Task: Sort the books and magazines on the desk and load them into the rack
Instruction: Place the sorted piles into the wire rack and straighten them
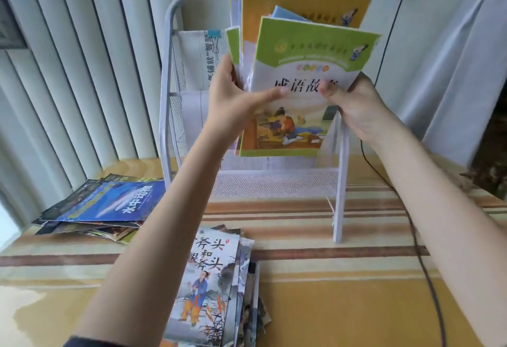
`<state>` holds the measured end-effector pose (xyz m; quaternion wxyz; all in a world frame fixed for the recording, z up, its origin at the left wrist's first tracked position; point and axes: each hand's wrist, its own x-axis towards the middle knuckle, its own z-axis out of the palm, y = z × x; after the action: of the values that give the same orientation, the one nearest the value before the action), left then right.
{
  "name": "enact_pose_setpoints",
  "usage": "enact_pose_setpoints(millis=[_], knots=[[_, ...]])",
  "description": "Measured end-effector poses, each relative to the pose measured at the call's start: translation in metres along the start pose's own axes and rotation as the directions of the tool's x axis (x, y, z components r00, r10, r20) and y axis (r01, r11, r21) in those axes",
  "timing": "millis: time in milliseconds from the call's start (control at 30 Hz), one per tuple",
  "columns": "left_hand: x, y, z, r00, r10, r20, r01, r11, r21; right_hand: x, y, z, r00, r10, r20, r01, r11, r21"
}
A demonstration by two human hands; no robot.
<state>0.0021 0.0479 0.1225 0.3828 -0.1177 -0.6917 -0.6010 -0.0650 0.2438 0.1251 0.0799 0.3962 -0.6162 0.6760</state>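
Head: two hands (236,105) (354,107) grip one green book (307,77); two desk piles (104,206) (216,286).

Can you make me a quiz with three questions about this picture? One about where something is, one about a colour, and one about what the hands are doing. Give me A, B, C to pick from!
1. Where is the blue book with the fish-like picture?
A. On the desk, left of the rack
B. Inside the rack
C. On the floor

2. What colour is the top of the book being held?
A. Red
B. Green
C. Black

3. What are the two hands doing?
A. Resting flat on the desk
B. Both holding the same book
C. Pulling the cable

Answers:
1. A: the blue book lies on a pile on the desk, left of the white rack.
2. B: the held book has a green top band.
3. B: the left hand and the right hand each have a grip on it, in front of the rack.
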Motion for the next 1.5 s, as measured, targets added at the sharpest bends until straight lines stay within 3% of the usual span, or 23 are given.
enact_pose_setpoints(millis=[133,267,333,400,433,533,600,667,733,800,900,1033,1167,1367,1500], knots=[[0.017,-0.033,0.007,0.991,-0.132,0.026,0.133,0.990,-0.044,0.021,0.015,-0.013,0.997,0.070,0.011,-0.066,0.973,-0.220],[-0.009,-0.078,0.008,0.968,-0.231,0.098,0.244,0.958,-0.148,0.012,0.020,-0.012,0.992,0.124,0.023,-0.095,0.856,-0.508],[-0.025,-0.092,0.007,0.959,-0.260,0.114,0.277,0.945,-0.174,0.004,0.022,-0.008,0.996,0.088,-0.028,-0.083,0.718,-0.691],[-0.033,-0.098,0.009,0.954,-0.275,0.120,0.293,0.939,-0.177,-0.002,0.030,-0.010,0.994,0.000,-0.113,-0.100,0.472,-0.876],[-0.033,-0.098,0.011,0.954,-0.275,0.123,0.293,0.941,-0.171,-0.005,0.036,-0.014,0.989,-0.015,-0.144,-0.123,0.430,-0.894],[-0.029,-0.094,0.022,0.947,-0.291,0.139,0.309,0.941,-0.139,-0.014,0.055,-0.025,0.982,0.023,-0.190,-0.173,0.527,-0.832],[-0.030,-0.094,0.027,0.944,-0.306,0.123,0.321,0.937,-0.135,-0.021,0.058,-0.026,0.981,0.038,-0.191,-0.166,0.675,-0.719],[-0.034,-0.095,0.030,0.946,-0.308,0.101,0.320,0.937,-0.139,-0.028,0.056,-0.023,0.979,0.055,-0.198,-0.139,0.887,-0.440],[-0.036,-0.097,0.032,0.950,-0.297,0.099,0.309,0.942,-0.131,-0.033,0.060,-0.021,0.959,0.143,-0.246,-0.194,0.960,-0.202],[-0.035,-0.096,0.035,0.949,-0.295,0.114,0.309,0.942,-0.132,-0.038,0.068,-0.017,0.934,0.240,-0.266,-0.288,0.944,-0.160],[-0.032,-0.092,0.040,0.948,-0.297,0.114,0.311,0.942,-0.130,-0.042,0.078,-0.012,0.916,0.269,-0.298,-0.331,0.927,-0.179],[-0.038,-0.094,0.050,0.977,-0.211,-0.024,0.211,0.977,0.010,-0.046,0.084,-0.012,0.897,0.318,-0.307,-0.369,0.921,-0.124],[-0.049,-0.098,0.053,0.968,-0.206,-0.145,0.215,0.975,0.048,-0.060,0.094,-0.013,0.873,0.353,-0.336,-0.423,0.890,-0.167],[-0.055,-0.097,0.052,0.977,-0.171,-0.127,0.201,0.939,0.279,-0.062,0.092,-0.010,0.839,0.339,-0.427,-0.478,0.833,-0.278],[-0.057,-0.098,0.031,0.978,-0.208,0.023,0.195,0.947,0.255,-0.067,0.088,-0.014,0.843,0.344,-0.413,-0.496,0.794,-0.352]])
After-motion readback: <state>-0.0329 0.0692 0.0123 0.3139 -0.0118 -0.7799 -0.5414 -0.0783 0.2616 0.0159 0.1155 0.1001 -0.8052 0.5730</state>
